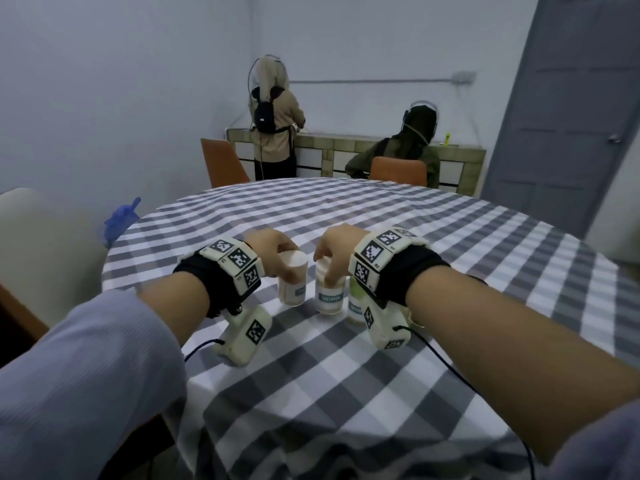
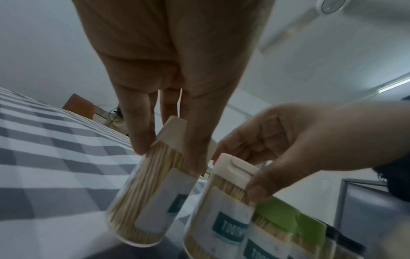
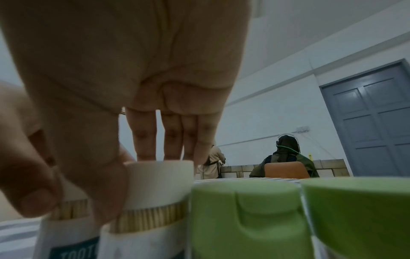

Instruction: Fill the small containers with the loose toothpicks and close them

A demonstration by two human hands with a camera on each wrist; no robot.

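— While my left hand pinches the left container just under its cream cap, how far along would you say we are?

— Nearly finished, I judge. My right hand curls over the middle container, thumb and fingers pinching the edge of its cap. Both jars look packed with toothpicks and both caps appear seated.

— Anything loose left?

— I see no stray toothpicks on the checked tablecloth. At three o'clock of my right hand stand the green-capped containers, shut as well. What remains seems only to press this last cap firm and set the left jar down; it is tilted in the left wrist view.

— And the feel of them?

— Clear, smooth plastic cylinders with white paper labels; matte flip caps, each with a moulded thumb notch. The sticks are pale, thin wood, tightly bundled upright. The cloth is soft grey-and-white gingham draped over a round table.
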